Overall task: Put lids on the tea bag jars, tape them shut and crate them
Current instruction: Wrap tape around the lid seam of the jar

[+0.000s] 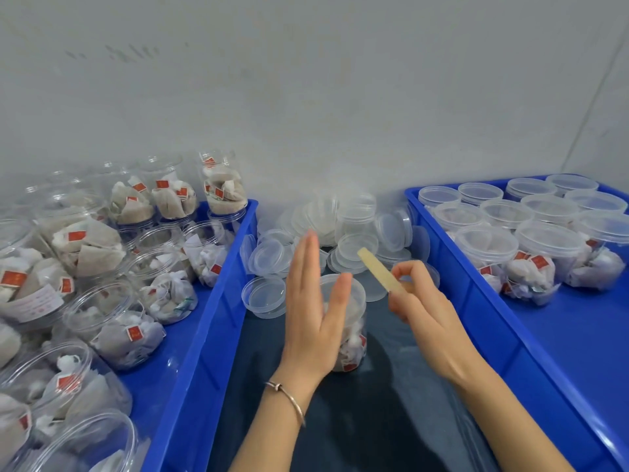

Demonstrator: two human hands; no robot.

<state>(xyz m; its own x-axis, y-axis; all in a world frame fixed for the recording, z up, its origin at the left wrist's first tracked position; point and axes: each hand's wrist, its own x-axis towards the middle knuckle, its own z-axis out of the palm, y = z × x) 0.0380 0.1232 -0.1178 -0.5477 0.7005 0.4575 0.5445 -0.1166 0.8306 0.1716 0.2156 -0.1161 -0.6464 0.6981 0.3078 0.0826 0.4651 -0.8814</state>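
Note:
A clear jar of tea bags [352, 338] with a lid on it stands upright on the dark table between two blue crates. My left hand [311, 311] is held flat with straight fingers against the jar's left side. My right hand [425, 311] pinches a short yellowish strip of tape [377, 269] just right of the jar's lid. Behind the jar lies a pile of loose clear lids [340, 229].
The left blue crate [204, 321] holds several open jars of tea bags [115, 321], some lying tilted. The right blue crate [483, 301] holds several lidded jars [544, 257] at its far end. A grey wall stands behind.

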